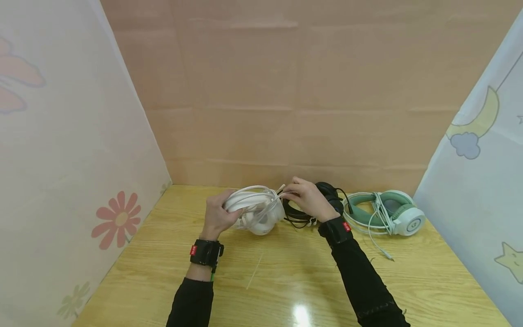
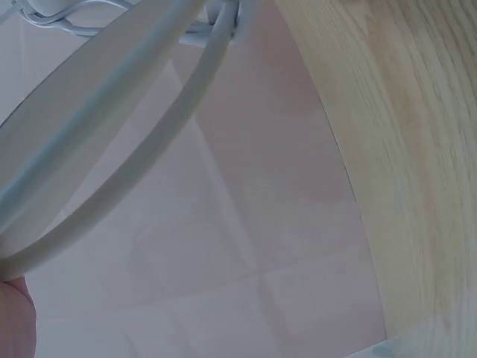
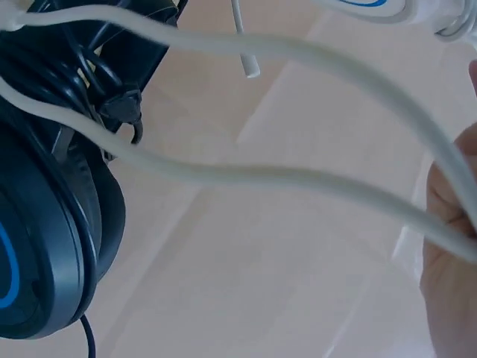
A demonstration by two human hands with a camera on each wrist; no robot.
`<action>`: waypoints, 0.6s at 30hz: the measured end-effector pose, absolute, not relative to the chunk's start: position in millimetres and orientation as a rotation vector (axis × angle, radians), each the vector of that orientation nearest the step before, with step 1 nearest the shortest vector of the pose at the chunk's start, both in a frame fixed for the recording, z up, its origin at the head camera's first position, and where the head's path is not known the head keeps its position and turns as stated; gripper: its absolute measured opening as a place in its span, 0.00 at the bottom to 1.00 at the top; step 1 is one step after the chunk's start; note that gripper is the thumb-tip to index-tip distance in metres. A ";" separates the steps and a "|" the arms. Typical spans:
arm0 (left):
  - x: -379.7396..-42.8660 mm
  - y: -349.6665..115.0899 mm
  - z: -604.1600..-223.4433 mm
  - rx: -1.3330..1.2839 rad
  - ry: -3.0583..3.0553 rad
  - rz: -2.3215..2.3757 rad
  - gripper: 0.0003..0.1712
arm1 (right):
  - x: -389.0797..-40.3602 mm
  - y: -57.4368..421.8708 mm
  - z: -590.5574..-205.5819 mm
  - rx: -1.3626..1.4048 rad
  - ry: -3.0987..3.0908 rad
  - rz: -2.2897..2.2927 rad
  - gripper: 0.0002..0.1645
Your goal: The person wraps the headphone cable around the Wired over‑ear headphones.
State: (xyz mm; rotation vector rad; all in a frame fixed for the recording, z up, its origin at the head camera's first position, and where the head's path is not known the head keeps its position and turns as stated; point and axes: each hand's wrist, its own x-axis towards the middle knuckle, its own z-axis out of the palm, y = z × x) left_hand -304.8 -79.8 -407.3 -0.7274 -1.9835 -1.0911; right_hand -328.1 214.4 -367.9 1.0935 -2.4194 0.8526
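White headphones [image 1: 263,225] with white cable wound about them are held up over the back of the table. My left hand [image 1: 218,214] grips their headband from the left, and that pale band [image 2: 112,112] crosses the left wrist view. At the right end of the bundle, my right hand [image 1: 309,200] pinches a white cable [image 1: 283,195]. Two cable strands [image 3: 261,175] run into the right fingers in the right wrist view, while a loose cable tip [image 3: 250,67] hangs above them. Black headphones [image 3: 45,231] lie close behind the right hand.
Green and white headphones [image 1: 410,221] with a wrapped cable lie on the wooden table [image 1: 163,272] at the right, the plug pointing forward. A thin pale strip [image 1: 254,271] shows on the tabletop between the arms. Brown paper [image 1: 245,91] stands as the back wall.
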 end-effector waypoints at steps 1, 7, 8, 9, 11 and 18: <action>-304.8 -80.7 -407.1 -0.728 -1.984 -1.098 0.18 | -328.6 214.9 -367.6 1.095 -2.421 0.845 0.07; -304.2 -82.8 -404.7 -0.751 -1.990 -1.145 0.19 | -331.8 218.2 -363.7 1.050 -2.440 0.802 0.05; -304.0 -82.8 -403.9 -0.752 -1.996 -1.156 0.19 | -332.4 218.9 -363.0 1.030 -2.442 0.791 0.04; -303.8 -82.8 -403.0 -0.750 -2.002 -1.165 0.19 | -332.6 219.7 -361.9 1.002 -2.445 0.781 0.04; -302.8 -82.8 -400.7 -0.743 -2.015 -1.183 0.20 | -334.0 221.3 -361.0 0.957 -2.441 0.744 0.05; -296.4 -83.7 -391.3 -0.742 -2.065 -1.249 0.21 | -339.2 223.0 -359.2 0.833 -2.407 0.642 0.10</action>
